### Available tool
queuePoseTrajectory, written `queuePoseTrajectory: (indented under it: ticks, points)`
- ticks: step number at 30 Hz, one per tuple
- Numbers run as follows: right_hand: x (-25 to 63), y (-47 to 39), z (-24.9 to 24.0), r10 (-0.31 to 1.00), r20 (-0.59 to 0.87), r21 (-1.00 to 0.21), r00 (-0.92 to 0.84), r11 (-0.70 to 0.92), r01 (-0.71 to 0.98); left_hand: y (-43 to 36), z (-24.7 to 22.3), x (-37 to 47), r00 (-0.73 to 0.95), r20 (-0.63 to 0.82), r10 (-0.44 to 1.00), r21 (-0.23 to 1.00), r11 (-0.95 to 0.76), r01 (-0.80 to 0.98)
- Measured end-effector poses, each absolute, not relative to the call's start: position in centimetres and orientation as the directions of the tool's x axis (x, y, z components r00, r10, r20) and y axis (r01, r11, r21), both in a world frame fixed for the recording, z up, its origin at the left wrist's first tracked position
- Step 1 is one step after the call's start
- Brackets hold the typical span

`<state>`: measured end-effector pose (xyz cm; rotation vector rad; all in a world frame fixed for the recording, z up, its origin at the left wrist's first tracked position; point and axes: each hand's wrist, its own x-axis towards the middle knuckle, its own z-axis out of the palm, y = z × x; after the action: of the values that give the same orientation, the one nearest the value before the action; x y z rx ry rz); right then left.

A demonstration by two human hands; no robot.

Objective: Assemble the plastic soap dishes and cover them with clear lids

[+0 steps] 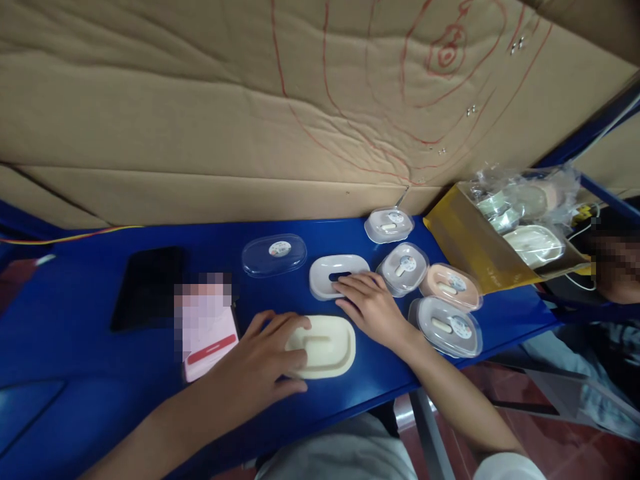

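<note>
My right hand (pixel 373 308) has its fingers over a pale grey oval plastic box (pixel 321 269), near the dark opening in its middle, with the thumb at the near side. My left hand (pixel 273 353) reaches over a cream oval plastic tray (pixel 333 347) with a raised rim and a sunken middle. Its fingers are spread above the tray's left part; whether they press on it I cannot tell. Behind, to the left, lies a clear oval lid (pixel 263 257) with a round label.
Several lidded oval boxes, among them a grey one (pixel 450 327) and a peach one (pixel 453 287), stand at the right. Beyond is a cardboard carton (pixel 480 247) with wrapped pieces. A pink-screened phone (pixel 210 333) and a black tablet (pixel 147 287) lie left. Another person sits at far right.
</note>
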<state>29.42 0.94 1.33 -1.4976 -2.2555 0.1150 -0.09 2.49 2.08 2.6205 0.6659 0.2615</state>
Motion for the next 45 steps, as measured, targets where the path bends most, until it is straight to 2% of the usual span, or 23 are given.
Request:
queuePoseTrajectory:
  ticks: [4,7,9,14,18,21,25,27,30,37,41,45]
  points:
    - [29.4,-0.1,1.9,0.837,0.317,-0.374,-0.446,0.543,0.752,2.9,2.8,0.0,0.880,0.132,0.456,0.462,-0.814,0.352]
    - [29.2,-1.2,2.4,0.782,0.339,-0.361,-0.523,0.621,0.695,4.0,3.2,-0.2,0.814,0.222,0.537,0.426,-0.804,0.414]
    - [29.2,-1.5,2.4,0.786,0.336,-0.323,-0.520,0.614,0.720,4.5,3.5,-0.5,0.774,0.232,0.590,0.398,-0.783,0.477]
    - [30.2,-0.9,1.8,0.872,0.310,-0.276,-0.379,0.464,0.842,3.4,3.9,-0.3,0.841,0.012,0.541,0.504,-0.730,0.462]
    - [30.2,-1.8,2.2,0.850,0.400,-0.343,-0.343,0.486,0.804,2.7,2.9,0.8,0.811,-0.022,0.585,0.481,-0.705,0.522]
    - [29.1,-3.7,2.7,0.816,0.475,-0.333,-0.328,0.512,0.792,3.1,2.2,0.8,0.785,0.056,0.617,0.443,-0.720,0.535]
    - [27.6,-6.0,2.5,0.791,0.522,-0.277,-0.321,0.512,0.813,3.6,2.5,0.2,0.672,0.315,0.670,0.470,-0.726,0.503]
    - [27.2,-6.6,2.5,0.750,0.549,-0.225,-0.370,0.559,0.798,3.5,3.2,0.1,0.683,0.390,0.618,0.456,-0.774,0.440]
    - [27.6,-6.6,3.0,0.691,0.569,-0.188,-0.445,0.637,0.748,2.7,4.2,-0.2,0.767,0.395,0.505,0.421,-0.842,0.337]
    - [30.9,-5.2,4.2,0.731,0.384,-0.397,-0.564,0.682,0.614,2.1,2.5,-2.0,0.764,0.464,0.450,0.424,-0.869,0.254]
    - [31.3,-6.1,4.1,0.743,0.371,-0.389,-0.557,0.669,0.633,2.2,1.4,-1.6,0.776,0.514,0.367,0.353,-0.914,0.199]
    - [31.3,-6.8,3.4,0.758,0.352,-0.381,-0.549,0.652,0.655,2.0,1.0,-1.1,0.805,0.479,0.351,0.331,-0.921,0.205]
